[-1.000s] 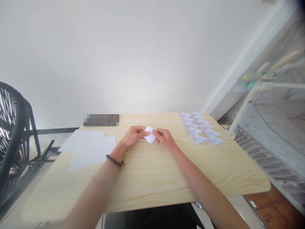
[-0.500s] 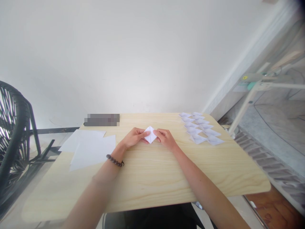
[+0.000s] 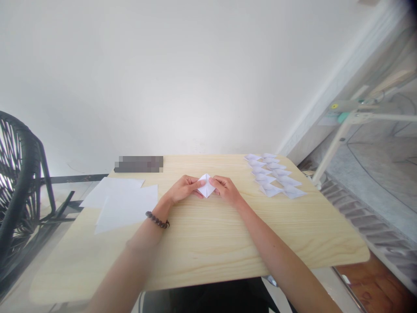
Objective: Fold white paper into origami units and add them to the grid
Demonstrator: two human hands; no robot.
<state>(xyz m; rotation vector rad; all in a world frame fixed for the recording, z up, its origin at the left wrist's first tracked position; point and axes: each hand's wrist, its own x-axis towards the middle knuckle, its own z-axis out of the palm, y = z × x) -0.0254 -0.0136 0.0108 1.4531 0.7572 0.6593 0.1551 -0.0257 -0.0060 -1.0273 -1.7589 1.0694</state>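
Observation:
Between my two hands is a small white folded paper (image 3: pixel 206 190), diamond-shaped with a crease or slit down its middle. My left hand (image 3: pixel 185 188) pinches its left corner, thumb on top and fingers beneath. On the opposite corner my right hand (image 3: pixel 225 188) is closed in the same way. The paper is held just over the middle of the wooden table (image 3: pixel 208 243). To the right lie several folded white paper pieces (image 3: pixel 282 179) in two columns. Flat white sheets (image 3: pixel 130 206) overlap on the left side of the table.
A dark object, blurred out by pixels (image 3: pixel 139 164), lies at the table's back left. Behind the table rises a white wall (image 3: pixel 202 78). A dark woven chair (image 3: pixel 26 174) stands at the left, and a white metal frame (image 3: pixel 339 139) at the right.
The folded paper sits very slightly lower in the view, its fold line a little shifted. Both hands keep their grip on it and have barely moved.

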